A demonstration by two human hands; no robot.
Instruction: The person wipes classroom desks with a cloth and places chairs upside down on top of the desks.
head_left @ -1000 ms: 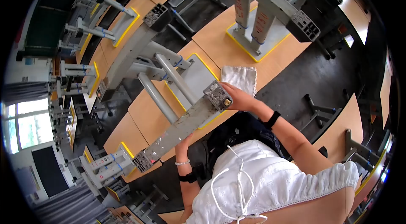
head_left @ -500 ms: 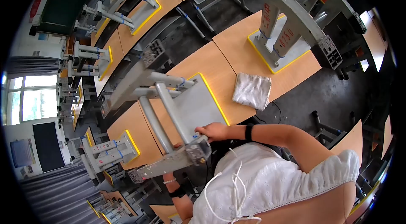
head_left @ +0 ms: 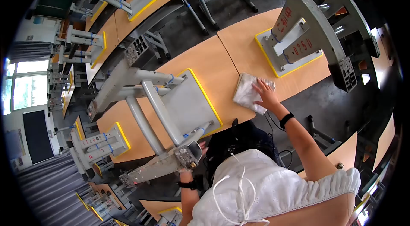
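Observation:
My right hand [head_left: 266, 96] lies on a folded white cloth [head_left: 246, 90], fingers spread and flat over it. The cloth rests on the wooden desk near its front edge. To the left, a grey stool [head_left: 188, 104] with a yellow-edged seat stands upside down on the desk, its legs and foot bars pointing up. My left hand [head_left: 203, 148] is behind the stool's near foot bar, which hides most of it. The few fingertips that show past the bar look stretched out and apart; whether they touch the stool I cannot tell.
Another upturned stool [head_left: 300, 51], with red markings on its legs, stands on the desk to the right. A smaller-looking upturned stool [head_left: 104, 140] is at the left. More desks with upturned stools fill the room. Dark cables [head_left: 273, 125] hang by the desk's front edge.
My right hand has let go of the stool's foot bar and moved right onto the cloth. My left hand has shifted along the near foot bar. The stool stays upside down.

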